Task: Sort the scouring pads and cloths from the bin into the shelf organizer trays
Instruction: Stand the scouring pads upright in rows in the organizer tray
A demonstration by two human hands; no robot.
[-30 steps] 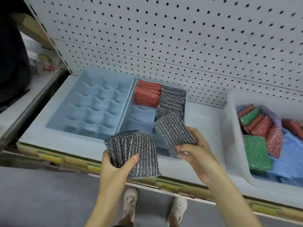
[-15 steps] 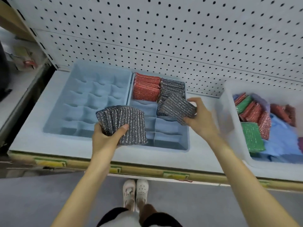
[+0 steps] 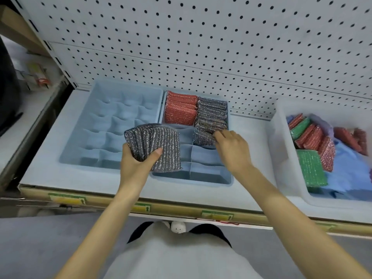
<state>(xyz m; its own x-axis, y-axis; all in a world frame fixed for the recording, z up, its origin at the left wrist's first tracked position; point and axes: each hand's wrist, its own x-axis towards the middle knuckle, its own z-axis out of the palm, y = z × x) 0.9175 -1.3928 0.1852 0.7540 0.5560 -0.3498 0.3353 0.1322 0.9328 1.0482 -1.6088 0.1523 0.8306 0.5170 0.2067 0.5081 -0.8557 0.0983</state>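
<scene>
My left hand grips a fanned stack of silver-grey scouring pads above the seam between the two blue trays. My right hand pinches one silver-grey pad down into the right column of the right-hand organizer tray, just in front of a row of the same silver-grey pads. Red pads fill the compartment beside them. The white bin at the right holds red pads, green pads and blue cloths.
A second blue organizer tray with many small empty cells sits at the left. Both trays rest on a pale shelf backed by a white pegboard. A neighbouring shelf with small items lies at the far left.
My right hand has carried the single silver-grey pad forward and lowered it into the tray behind the filled row. The left hand keeps its stack, shifted slightly right.
</scene>
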